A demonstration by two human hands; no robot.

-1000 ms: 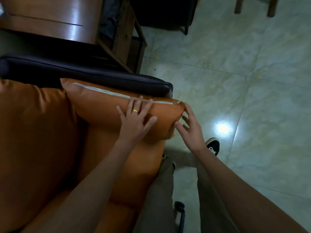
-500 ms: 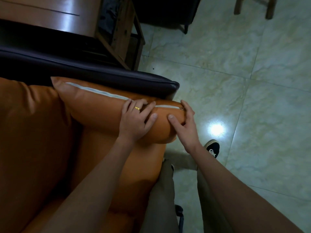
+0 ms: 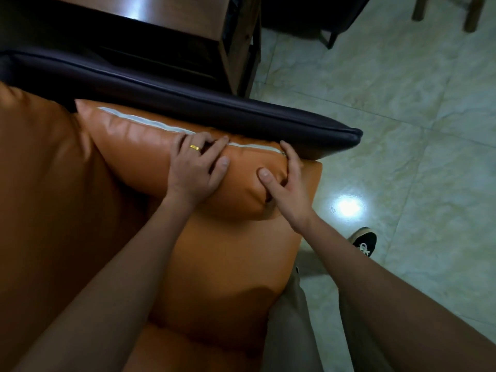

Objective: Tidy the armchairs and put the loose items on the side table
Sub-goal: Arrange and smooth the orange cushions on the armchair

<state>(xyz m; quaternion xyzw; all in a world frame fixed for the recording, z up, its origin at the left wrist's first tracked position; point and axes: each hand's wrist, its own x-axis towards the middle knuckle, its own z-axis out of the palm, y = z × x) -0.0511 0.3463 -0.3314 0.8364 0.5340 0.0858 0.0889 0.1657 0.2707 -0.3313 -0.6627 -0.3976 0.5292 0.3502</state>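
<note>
Orange leather cushion, bolster-shaped, with a pale zip along its upper edge. It lies lengthwise on the armchair, wedged between the orange seat and the dark armrest, and touches both.

The left hand, wearing 1 gold ring, rests on top of the cushion towards its right end. Its fingers are spread and only gently bent over the zip edge, and its thumb presses the front face. This grip encloses nothing.

The right hand takes the cushion's right end. The thumb sinks into the leather and makes a dent, while the fingers curl round the corner beside the zip pull. This grip is closed in a pinch on the cushion.

Beyond the armrest stands a wooden bench, probably the side table of the task; only part of its glossy top shows. To the right lies a tiled floor with 1 bright lamp reflection, and 1 dark shoe of the person stands on it.

Progress, as a judgement: the work is at the armchair-tidying stage, with 2 hands seating 1 cushion against the armrest. The cushion looks nearly placed but is not yet released. Whether loose items remain to be carried to the bench cannot be told from this view, and no second armchair is clearly shown. The larger share of the task therefore appears to lie ahead.
</note>
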